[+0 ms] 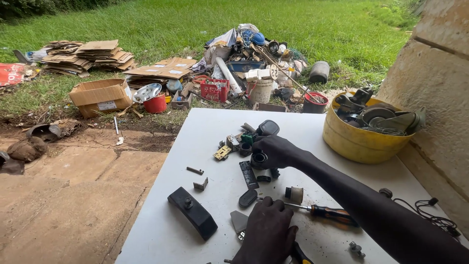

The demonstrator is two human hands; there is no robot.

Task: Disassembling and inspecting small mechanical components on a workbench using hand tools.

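on white table (pixel 205 122) | r hand (pixel 273 149) grips round blk plastic ring (pixel 258 159) | l hand (pixel 267 227) flat

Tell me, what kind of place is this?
Probably an outdoor backyard spot for taking old gadgets apart. A white table stands beside grass, the person's hands work among small loose parts, and a junk pile and flattened cardboard lie behind it.
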